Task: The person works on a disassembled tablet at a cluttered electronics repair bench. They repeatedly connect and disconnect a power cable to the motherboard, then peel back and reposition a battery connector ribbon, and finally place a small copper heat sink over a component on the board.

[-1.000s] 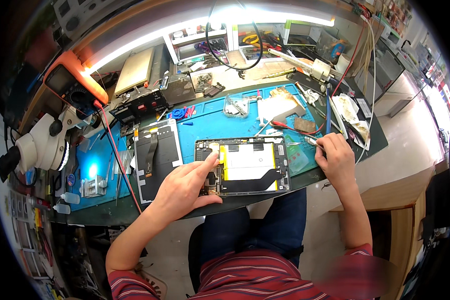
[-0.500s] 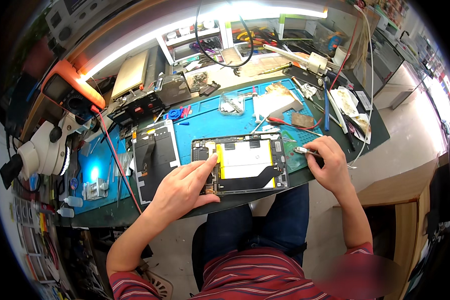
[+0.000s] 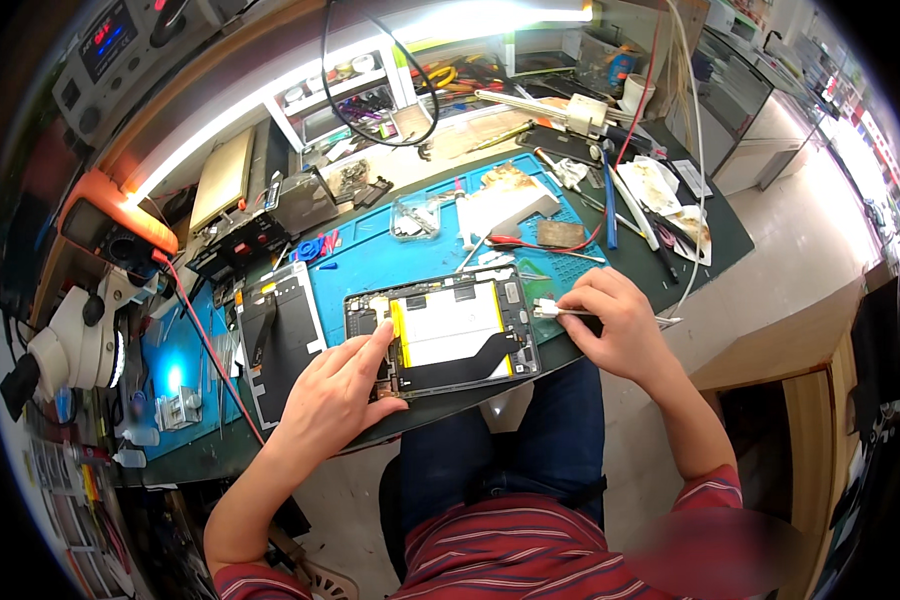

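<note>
An opened tablet (image 3: 450,335) lies at the bench's near edge, its white battery, black flex ribbon and circuit board exposed. My left hand (image 3: 335,390) grips its left end, fingers across the inside and thumb at the near edge. Between the thumb and fingers of my right hand (image 3: 615,325) is a white cable plug (image 3: 547,309), pointing left at the tablet's right edge. Whether the plug touches the tablet I cannot tell. The white cable (image 3: 695,200) trails behind that hand. Left of the tablet lies a detached black screen panel (image 3: 280,335).
A blue work mat (image 3: 360,250) carries a clear box (image 3: 414,217) of small parts and a red-black lead (image 3: 570,247). Tools, including a blue-handled one (image 3: 611,205), lie at right. An orange multimeter (image 3: 120,220) and a white microscope (image 3: 80,335) stand at left.
My right hand has brought the cable plug left, close against the tablet's right edge. My left hand keeps its hold on the tablet. The whole view has shifted slightly.
</note>
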### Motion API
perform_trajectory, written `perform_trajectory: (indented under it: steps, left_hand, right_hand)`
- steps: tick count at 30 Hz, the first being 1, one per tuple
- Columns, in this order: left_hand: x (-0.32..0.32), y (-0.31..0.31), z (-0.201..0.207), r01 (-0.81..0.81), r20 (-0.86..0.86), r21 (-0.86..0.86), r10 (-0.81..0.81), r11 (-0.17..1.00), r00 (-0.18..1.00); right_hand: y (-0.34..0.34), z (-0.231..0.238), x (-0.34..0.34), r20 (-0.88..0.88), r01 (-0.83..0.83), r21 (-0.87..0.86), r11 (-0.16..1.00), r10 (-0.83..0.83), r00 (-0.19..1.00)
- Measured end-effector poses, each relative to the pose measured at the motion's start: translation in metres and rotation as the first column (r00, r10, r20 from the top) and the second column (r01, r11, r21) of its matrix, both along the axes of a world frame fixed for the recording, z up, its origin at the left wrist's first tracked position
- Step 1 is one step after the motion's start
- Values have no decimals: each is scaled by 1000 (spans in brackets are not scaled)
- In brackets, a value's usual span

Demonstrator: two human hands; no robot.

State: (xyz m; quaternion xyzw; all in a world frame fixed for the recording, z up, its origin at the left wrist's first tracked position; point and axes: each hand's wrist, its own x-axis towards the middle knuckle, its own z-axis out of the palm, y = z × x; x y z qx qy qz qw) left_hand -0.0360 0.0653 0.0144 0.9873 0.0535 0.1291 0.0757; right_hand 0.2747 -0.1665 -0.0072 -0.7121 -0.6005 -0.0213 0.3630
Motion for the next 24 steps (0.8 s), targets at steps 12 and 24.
perform_trajectory:
  steps: [12, 24]
  left_hand:
    - [0, -2, 2, -15, -7, 31, 15, 999, 1000]
    - [0, -4, 4, -31, -12, -8, 31, 999, 999]
  right_hand:
    - [2, -3, 6, -31, -46, 4, 999, 46, 998]
    - [5, -8, 10, -40, -63, -15, 998, 62, 997]
